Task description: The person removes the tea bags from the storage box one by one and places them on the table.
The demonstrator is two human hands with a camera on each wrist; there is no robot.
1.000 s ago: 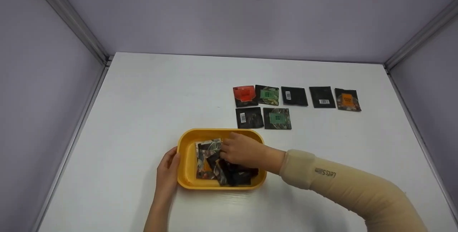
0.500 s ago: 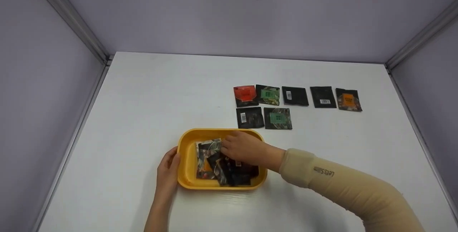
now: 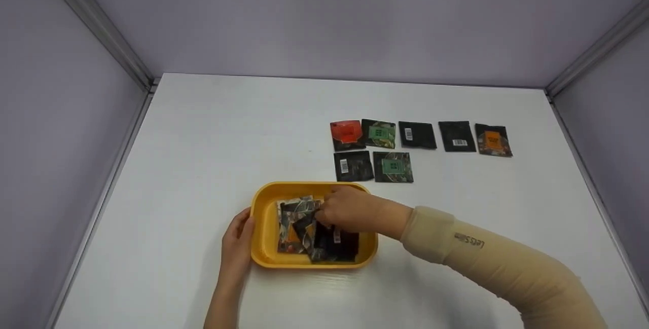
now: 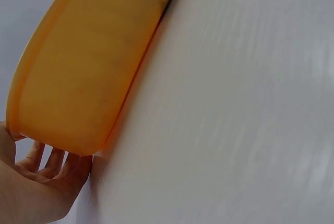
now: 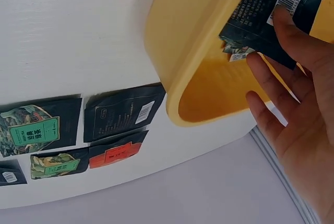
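Note:
A yellow tray [image 3: 263, 263] stands on the white table with several tea bag sachets [image 3: 290, 217] in it, some dark and some patterned. My right hand [image 3: 350, 210] reaches over its right side. Its thumb lies on the barcode face of a dark tea bag sachet [image 5: 261, 18] in the right wrist view, with fingers behind, pinching it above the tray. My left hand [image 3: 237, 240] rests against the outside of the tray's left end. In the left wrist view its fingers [image 4: 55, 164] touch the end wall, the thumb beside the rim.
Two rows of sachets lie beyond the tray on the right. The back row runs from a red sachet [image 3: 348, 135] to an orange-labelled one [image 3: 493, 140]. A barcode-side-up sachet [image 3: 353, 166] and a green-labelled one [image 3: 393, 167] form the front row. Pale walls [image 3: 324, 25] enclose the table.
The right hand has shifted slightly to the right within the tray. A dark sachet with a barcode has come into sight under its fingers. The left hand has stayed put.

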